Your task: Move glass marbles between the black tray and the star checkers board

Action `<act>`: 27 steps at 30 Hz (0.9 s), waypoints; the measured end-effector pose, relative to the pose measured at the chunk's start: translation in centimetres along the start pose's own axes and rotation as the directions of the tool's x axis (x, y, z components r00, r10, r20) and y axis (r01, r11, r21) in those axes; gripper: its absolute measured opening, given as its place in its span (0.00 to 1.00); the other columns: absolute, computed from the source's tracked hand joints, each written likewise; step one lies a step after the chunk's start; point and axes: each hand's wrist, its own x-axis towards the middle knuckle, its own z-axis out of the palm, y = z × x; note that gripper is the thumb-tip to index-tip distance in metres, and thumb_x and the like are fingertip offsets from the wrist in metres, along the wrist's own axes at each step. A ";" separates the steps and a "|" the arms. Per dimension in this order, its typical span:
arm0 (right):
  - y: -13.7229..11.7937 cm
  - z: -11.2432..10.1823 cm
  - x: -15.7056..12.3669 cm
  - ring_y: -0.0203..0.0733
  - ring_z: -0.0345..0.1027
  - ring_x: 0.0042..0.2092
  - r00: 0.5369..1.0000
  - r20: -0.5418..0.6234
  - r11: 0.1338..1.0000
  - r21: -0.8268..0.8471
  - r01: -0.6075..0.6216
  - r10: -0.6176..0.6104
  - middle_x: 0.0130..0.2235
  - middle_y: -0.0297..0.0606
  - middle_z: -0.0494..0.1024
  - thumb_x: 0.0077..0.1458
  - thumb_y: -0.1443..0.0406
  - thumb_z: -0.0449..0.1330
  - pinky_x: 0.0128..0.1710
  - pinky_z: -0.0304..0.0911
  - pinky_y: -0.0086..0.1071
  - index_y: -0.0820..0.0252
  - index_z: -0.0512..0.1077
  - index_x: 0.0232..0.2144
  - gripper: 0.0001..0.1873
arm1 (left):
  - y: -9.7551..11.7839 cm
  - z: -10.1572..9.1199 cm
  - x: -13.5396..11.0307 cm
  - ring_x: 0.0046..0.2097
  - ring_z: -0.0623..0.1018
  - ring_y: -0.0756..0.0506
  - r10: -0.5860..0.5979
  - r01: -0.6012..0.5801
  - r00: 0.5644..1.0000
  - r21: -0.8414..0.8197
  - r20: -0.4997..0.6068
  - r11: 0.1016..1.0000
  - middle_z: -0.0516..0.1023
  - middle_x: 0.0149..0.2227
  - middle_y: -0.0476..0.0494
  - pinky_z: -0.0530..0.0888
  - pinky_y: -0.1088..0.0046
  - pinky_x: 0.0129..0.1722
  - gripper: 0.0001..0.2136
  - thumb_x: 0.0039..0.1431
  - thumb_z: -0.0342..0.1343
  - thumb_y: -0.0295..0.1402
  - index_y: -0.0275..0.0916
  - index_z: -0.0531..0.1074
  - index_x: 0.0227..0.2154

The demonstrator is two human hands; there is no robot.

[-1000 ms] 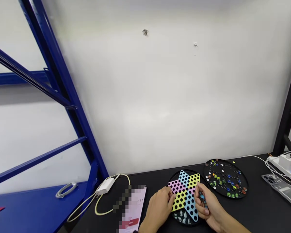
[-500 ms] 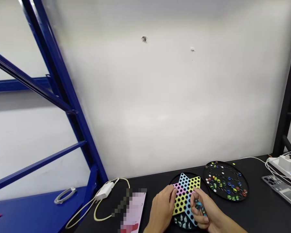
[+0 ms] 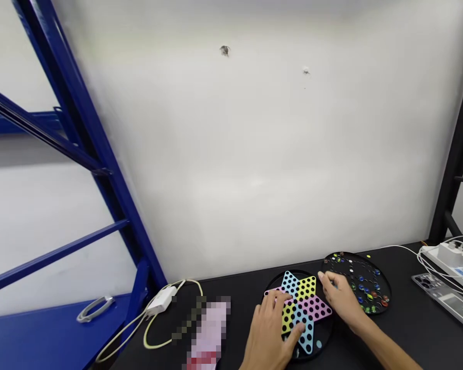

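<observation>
A star-shaped Chinese checkers board (image 3: 315, 308), blue, yellow and pink with black holes, rests on a black round tray (image 3: 326, 343). My left hand (image 3: 272, 329) lies across the board's left and front part, its fingers spread. Clear marbles (image 3: 319, 345) show in the tray under the board's front edge. Curled together, the fingers of my right hand (image 3: 343, 298) are over the near left side of a second round tray (image 3: 362, 270). Whether marbles are in that hand is hidden. Coloured glass marbles (image 3: 370, 297) lie scattered in the second tray.
A pink, partly blurred flat item (image 3: 212, 329) lies left of my left hand. Behind it are a white adapter (image 3: 162, 301) and a looped cable. At the right stand a phone-like grey case (image 3: 443, 298) and a power strip (image 3: 453, 259). A blue frame (image 3: 111, 169) rises at the left.
My right hand has moved from the board's right side to the second tray, and its marbles no longer show. My left hand has slid onto the board, which has turned slightly.
</observation>
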 end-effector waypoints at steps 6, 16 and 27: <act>-1.1 -7.6 3.0 0.41 0.64 0.29 0.898 -0.070 0.189 -0.982 0.015 -0.435 0.30 0.36 0.71 0.62 0.60 0.52 0.29 0.47 0.33 0.55 0.65 0.24 0.14 | -0.5 -0.7 -0.1 0.66 0.58 0.28 0.000 -0.016 0.975 0.073 0.223 0.997 0.60 0.67 0.36 0.54 0.44 0.64 0.41 0.51 0.58 0.63 0.47 0.62 0.64; 0.8 -3.8 1.3 0.58 0.62 0.57 0.843 0.211 -0.063 -0.976 0.207 -0.494 0.58 0.50 0.70 0.66 0.53 0.47 0.50 0.58 0.48 0.55 0.70 0.53 0.22 | -2.1 -2.3 0.3 0.65 0.60 0.33 0.002 -0.011 0.982 0.046 0.191 0.999 0.63 0.65 0.44 0.53 0.53 0.65 0.35 0.47 0.67 0.48 0.53 0.66 0.60; 1.6 1.0 -2.3 0.54 0.68 0.49 0.867 0.374 0.064 -0.907 0.416 -0.330 0.50 0.47 0.73 0.64 0.54 0.51 0.50 0.58 0.50 0.55 0.72 0.38 0.14 | -5.3 -3.3 0.7 0.57 0.72 0.34 -0.241 0.206 0.965 0.269 0.102 0.941 0.69 0.57 0.36 0.67 0.60 0.53 0.23 0.59 0.54 0.47 0.40 0.68 0.54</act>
